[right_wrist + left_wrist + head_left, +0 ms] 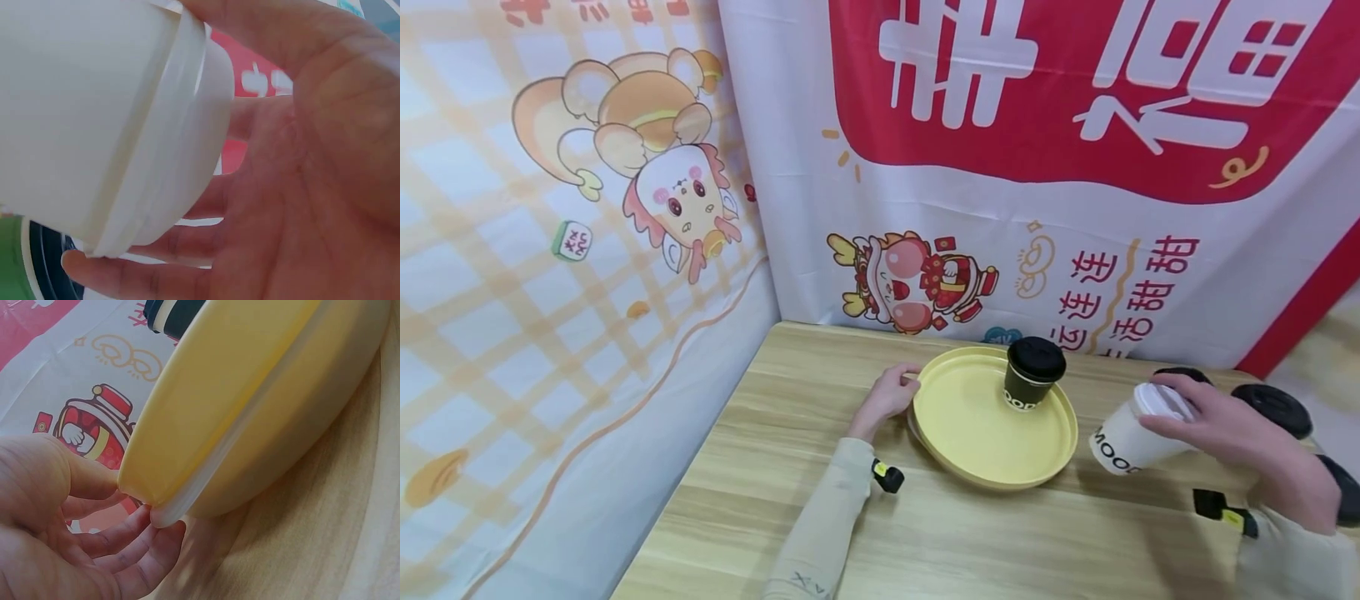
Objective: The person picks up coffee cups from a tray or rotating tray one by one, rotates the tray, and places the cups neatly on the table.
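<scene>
My left hand [891, 393] holds the left rim of a round yellow tray [962, 433]. In the left wrist view the thumb is on the tray's rim [187, 419] and the fingers curl under it, with a pale edge and another yellow rounded piece below. Standing at the tray's back right is a dark paper cup [1024, 392] with a black lid and white lettering. To the right of the tray, my right hand [1232, 425] grips a white paper cup [1123, 442] marked MOOD by its white lid [181, 137]. This cup tilts, its base toward the tray.
Several black-lidded cups, among them one with a wide black lid [1273, 408], stand behind and beside my right hand. A green cup [11, 262] shows at the right wrist view's lower left. Printed cloth [790, 208] hangs behind the wooden table [760, 467].
</scene>
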A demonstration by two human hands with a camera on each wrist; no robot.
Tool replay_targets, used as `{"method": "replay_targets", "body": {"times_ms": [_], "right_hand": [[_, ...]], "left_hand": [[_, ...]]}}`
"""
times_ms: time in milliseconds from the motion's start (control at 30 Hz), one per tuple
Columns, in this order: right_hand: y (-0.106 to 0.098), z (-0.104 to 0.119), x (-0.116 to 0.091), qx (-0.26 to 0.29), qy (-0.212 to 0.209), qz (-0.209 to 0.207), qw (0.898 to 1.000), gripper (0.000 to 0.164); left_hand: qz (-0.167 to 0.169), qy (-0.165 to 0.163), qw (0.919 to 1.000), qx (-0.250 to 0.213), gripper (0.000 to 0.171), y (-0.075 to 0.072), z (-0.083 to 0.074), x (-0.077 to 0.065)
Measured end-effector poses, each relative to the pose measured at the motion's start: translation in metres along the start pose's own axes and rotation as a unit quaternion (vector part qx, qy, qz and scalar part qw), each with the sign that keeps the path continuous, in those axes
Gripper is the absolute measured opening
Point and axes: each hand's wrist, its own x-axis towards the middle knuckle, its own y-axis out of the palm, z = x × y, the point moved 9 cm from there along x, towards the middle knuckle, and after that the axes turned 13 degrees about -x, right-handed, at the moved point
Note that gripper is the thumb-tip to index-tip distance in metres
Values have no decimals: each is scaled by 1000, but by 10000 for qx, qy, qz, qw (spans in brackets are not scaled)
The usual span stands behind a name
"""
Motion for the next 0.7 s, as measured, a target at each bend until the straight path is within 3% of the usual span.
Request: {"method": "replay_targets", "body": {"times_ms": [233,500,700], "right_hand": [[10,-43,-2,128,754,378,9964,102],[19,-68,0,-173,880,565,9944,100],[31,-87,-5,-37,1202,826,9893,107]], "left_hand": [[-1,53,10000,-38,35,0,-3,-2],[-25,106,9999,42,35,-3,-3,-2],[-7,195,9994,283,35,-2,-4,-2]]}}
